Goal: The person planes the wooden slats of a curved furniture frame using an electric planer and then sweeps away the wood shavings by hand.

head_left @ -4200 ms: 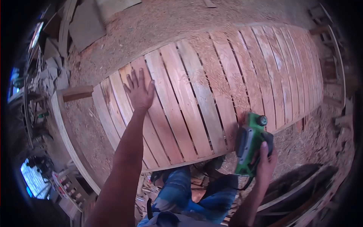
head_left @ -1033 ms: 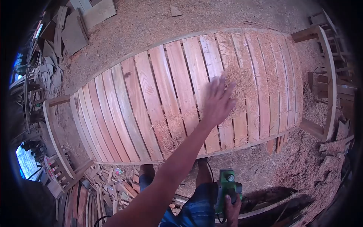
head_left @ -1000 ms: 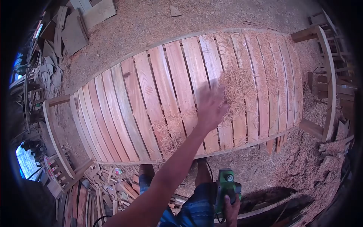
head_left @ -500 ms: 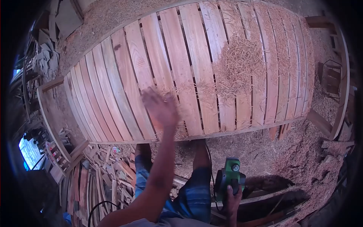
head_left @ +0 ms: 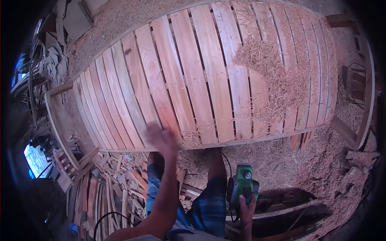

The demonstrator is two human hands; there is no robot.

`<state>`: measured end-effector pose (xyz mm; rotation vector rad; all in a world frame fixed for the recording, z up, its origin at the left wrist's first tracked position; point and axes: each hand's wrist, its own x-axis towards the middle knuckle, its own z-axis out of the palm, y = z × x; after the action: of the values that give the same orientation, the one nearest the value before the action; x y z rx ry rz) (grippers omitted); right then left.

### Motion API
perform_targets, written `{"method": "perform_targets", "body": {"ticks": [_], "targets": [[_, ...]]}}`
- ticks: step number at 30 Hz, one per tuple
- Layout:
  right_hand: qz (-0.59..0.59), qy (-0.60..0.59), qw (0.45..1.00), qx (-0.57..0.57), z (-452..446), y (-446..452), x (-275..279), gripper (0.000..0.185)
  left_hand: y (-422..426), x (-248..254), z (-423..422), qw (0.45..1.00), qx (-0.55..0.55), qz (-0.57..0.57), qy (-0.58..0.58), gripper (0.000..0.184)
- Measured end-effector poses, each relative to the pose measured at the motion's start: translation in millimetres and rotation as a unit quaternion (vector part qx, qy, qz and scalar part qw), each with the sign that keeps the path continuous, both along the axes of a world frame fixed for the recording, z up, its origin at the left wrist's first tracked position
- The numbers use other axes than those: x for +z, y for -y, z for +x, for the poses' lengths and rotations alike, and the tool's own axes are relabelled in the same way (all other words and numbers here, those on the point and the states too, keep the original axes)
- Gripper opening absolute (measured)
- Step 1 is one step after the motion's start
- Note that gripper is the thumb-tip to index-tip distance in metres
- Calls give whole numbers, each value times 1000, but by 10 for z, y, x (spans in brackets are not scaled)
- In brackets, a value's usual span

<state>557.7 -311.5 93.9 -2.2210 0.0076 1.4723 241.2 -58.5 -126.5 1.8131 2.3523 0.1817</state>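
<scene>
My left hand [head_left: 161, 139] is low over the near edge of a slatted wooden panel [head_left: 189, 76], beside a small heap of wood shavings [head_left: 191, 138]. Motion blurs its fingers, but they look stretched out, with nothing held. My right hand [head_left: 246, 207] grips the handle of a green electric planer [head_left: 244, 180], off the panel's near side to the right of my legs. The planer's black cord [head_left: 228, 160] runs up past my knee. A larger pile of curled shavings [head_left: 277, 84] covers the right part of the slats.
Wood offcuts [head_left: 116, 188] lie heaped on the floor at lower left. Wooden frames stand at the left [head_left: 60, 128] and right [head_left: 364, 96] ends of the panel. Long boards [head_left: 277, 211] lie at lower right. Shavings [head_left: 317, 172] cover the floor there.
My left hand has swept toward me to the panel's near edge. The large shavings pile has shifted and spread rightward. My right hand still holds the planer in nearly the same place.
</scene>
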Motion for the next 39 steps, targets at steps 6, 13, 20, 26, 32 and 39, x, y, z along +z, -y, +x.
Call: {"method": "perform_targets", "body": {"ticks": [6,13,20,26,32,39], "targets": [[-1,-12,1000,-11,-30,22,-128,35,90,-219,758,996,79,36,-15,82],[-21,13,999,-45,-42,392,-200,31,-219,-5,3712,945,-175,-20,276,96],[-8,10,997,-79,79,125,110,47,-1108,-117,3630,879,-322,105,335,65],[14,2,992,-129,5,100,61,40,-2702,-140,2828,987,-106,111,41,87],[5,10,994,-113,-4,-317,355,46,-3039,-138,4365,929,-318,121,144,100],[19,-155,982,-106,244,-1139,898,69,-4288,-216,3230,970,-230,82,19,88]]}}
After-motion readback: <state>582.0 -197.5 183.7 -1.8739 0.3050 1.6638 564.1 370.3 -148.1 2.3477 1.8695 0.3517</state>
